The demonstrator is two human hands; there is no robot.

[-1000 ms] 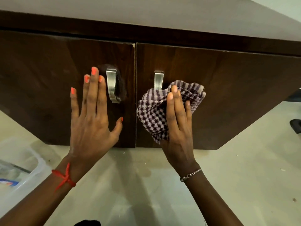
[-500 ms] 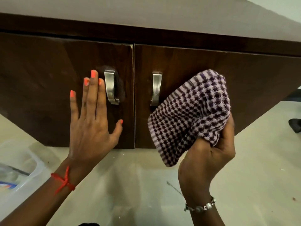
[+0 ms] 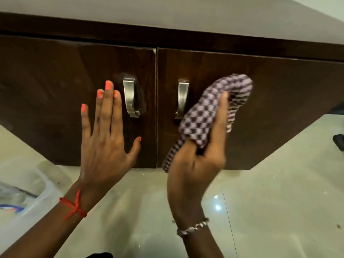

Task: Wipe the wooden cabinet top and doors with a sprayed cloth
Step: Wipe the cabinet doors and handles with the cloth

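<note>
The dark wooden cabinet has two doors, a left door [image 3: 46,94] and a right door [image 3: 279,101], each with a metal handle. Its pale top [image 3: 167,13] runs across the upper frame. My left hand [image 3: 106,138] lies flat on the left door, fingers spread, just left of that door's handle [image 3: 130,97]. My right hand [image 3: 201,157] holds a purple-and-white checked cloth [image 3: 210,112] bunched in its fingers. The cloth is up against the right door, just right of its handle [image 3: 181,98] and partly covering the handle's lower end.
A clear plastic bin [image 3: 24,205] with items inside sits on the pale tiled floor [image 3: 279,202] at lower left. A dark object [image 3: 338,142] lies on the floor at the right edge, beside the cabinet.
My right hand turned over and lifted the cloth off the door, then brought it back toward the right door, higher and further right. My left hand stayed flat on the left door.
</note>
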